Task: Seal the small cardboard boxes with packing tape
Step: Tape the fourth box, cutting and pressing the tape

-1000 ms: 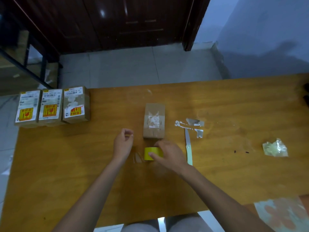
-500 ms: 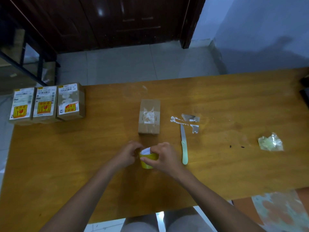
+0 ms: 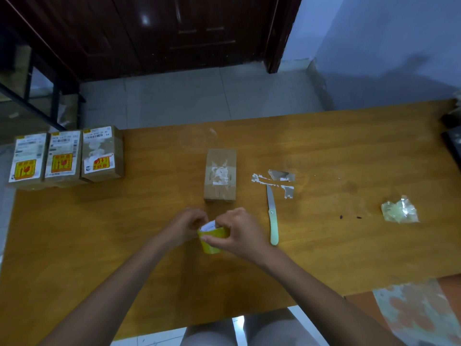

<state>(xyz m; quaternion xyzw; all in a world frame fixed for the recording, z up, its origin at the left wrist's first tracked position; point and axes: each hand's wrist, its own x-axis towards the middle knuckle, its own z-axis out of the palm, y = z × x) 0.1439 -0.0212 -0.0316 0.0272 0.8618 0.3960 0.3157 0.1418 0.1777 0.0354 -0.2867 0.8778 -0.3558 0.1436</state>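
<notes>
Hunting for the tape end, box still waiting

I've got my right hand (image 3: 239, 234) wrapped round the yellow tape roll (image 3: 212, 239) and my left hand (image 3: 185, 227) pinching at its top edge, both just above the bench (image 3: 124, 245). The cardboard box (image 3: 220, 174) sits right behind. My worry: the thin tape could split or fold onto itself if I peel crooked, and the knife (image 3: 272, 216) lies close to my right wrist.

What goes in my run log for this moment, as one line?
stage: freeing tape end | right hand: grips tape roll | left hand: at roll | box: untaped
</notes>
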